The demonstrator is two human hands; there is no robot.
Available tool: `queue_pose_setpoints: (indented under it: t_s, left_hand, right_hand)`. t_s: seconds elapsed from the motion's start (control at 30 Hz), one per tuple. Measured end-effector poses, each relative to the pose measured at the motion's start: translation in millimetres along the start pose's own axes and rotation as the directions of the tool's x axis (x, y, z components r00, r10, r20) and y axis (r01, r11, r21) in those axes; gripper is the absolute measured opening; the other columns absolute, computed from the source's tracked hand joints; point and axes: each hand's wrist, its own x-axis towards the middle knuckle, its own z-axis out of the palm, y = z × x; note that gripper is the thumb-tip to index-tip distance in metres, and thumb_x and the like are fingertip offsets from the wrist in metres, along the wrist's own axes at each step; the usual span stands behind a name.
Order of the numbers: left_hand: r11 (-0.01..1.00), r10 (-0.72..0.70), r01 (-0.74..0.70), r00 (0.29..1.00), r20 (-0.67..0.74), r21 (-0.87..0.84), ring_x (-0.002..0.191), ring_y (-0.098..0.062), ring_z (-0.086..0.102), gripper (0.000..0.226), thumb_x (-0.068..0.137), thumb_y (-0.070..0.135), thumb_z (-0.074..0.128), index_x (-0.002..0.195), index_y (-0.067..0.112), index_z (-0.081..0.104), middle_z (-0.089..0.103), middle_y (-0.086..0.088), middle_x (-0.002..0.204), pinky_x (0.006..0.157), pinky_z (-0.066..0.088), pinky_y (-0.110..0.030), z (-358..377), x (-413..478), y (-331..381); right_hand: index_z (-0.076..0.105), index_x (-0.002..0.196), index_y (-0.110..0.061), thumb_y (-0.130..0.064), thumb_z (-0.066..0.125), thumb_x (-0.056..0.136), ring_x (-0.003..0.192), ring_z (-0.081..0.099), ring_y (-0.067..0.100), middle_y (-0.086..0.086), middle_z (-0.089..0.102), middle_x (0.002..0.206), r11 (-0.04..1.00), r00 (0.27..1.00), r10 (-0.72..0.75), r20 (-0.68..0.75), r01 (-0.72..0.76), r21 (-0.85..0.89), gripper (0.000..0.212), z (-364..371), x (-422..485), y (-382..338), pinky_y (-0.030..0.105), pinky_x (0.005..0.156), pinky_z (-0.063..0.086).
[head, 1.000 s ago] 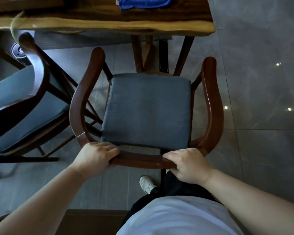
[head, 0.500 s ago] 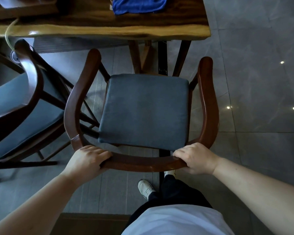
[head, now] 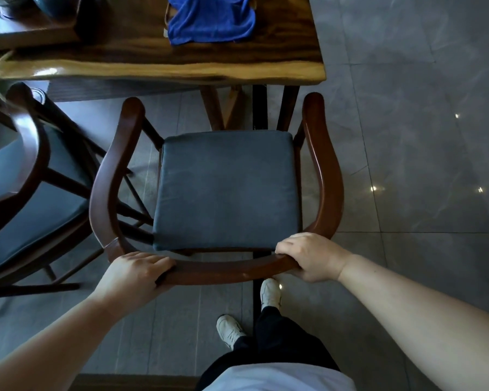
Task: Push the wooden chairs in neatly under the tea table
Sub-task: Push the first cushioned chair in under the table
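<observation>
A dark wooden armchair (head: 326, 176) with a grey-blue seat cushion (head: 226, 190) stands in front of me, facing the wooden tea table (head: 181, 71). Its arm tips reach close to the table's near edge. My left hand (head: 133, 273) grips the curved back rail at its left end. My right hand (head: 311, 256) grips the same rail at its right end. A second wooden chair (head: 31, 142) with the same cushion stands at the left, turned at an angle.
A blue cloth (head: 209, 21) lies on the table top, with dark tea ware at the far left corner. Table legs (head: 215, 108) stand just beyond the cushion. Grey floor tiles (head: 407, 136) stretch to the right. My feet (head: 270, 294) are right behind the chair.
The chair has moved forward toward the table, and I have stepped after it. My right hand slid outward along the back rail to its right end.
</observation>
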Motion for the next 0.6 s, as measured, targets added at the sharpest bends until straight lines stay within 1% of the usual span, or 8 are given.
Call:
queue_pose_setpoints:
  t_s: [0.13,0.33,0.5,0.6]
  left_hand:
    - [1.0,-0.009,0.009,1.0,0.002,0.021,0.062,-0.022,0.067,0.038,0.074,0.051,0.049,0.085,0.021,0.07,0.07,0.005,0.07,0.055,0.055,-0.032,-4.5,7.8,-12.7]
    - [0.997,-0.048,0.049,0.999,-0.004,0.054,0.058,-0.021,0.066,0.04,0.072,0.054,0.046,0.081,0.023,0.069,0.068,0.006,0.065,0.049,0.05,-0.027,-13.7,15.6,-29.7]
    - [0.997,-0.033,0.034,0.999,-0.022,0.072,0.057,-0.024,0.066,0.049,0.073,0.058,0.043,0.082,0.019,0.071,0.069,0.001,0.066,0.049,0.051,-0.03,-20.8,24.4,-43.7]
    - [0.997,-0.04,0.041,0.999,-0.015,0.071,0.06,-0.026,0.066,0.052,0.073,0.06,0.044,0.084,0.018,0.071,0.07,-0.001,0.069,0.051,0.051,-0.033,-22.0,29.0,-53.4]
  right_hand:
    - [0.058,0.096,-0.014,-0.019,0.07,0.081,0.085,0.059,0.022,0.002,0.064,0.09,0.999,1.0,-0.023,-0.021,0.024,0.021,0.02,-5.7,15.1,5.5,0.043,0.083,0.048]
    - [0.057,0.093,-0.013,-0.022,0.071,0.083,0.083,0.058,0.025,0.004,0.064,0.087,0.999,0.998,-0.048,-0.042,0.049,0.023,0.02,-12.2,38.5,6.5,0.045,0.078,0.048]
    - [0.055,0.092,-0.015,-0.022,0.073,0.081,0.083,0.059,0.027,0.005,0.063,0.086,0.999,0.998,-0.032,-0.055,0.034,0.037,0.022,-17.3,56.5,7.8,0.045,0.076,0.048]
    - [0.055,0.092,-0.017,-0.022,0.075,0.08,0.083,0.059,0.026,0.004,0.063,0.087,0.999,0.998,-0.015,-0.053,0.017,0.042,0.024,-21.6,65.4,8.7,0.044,0.075,0.049]
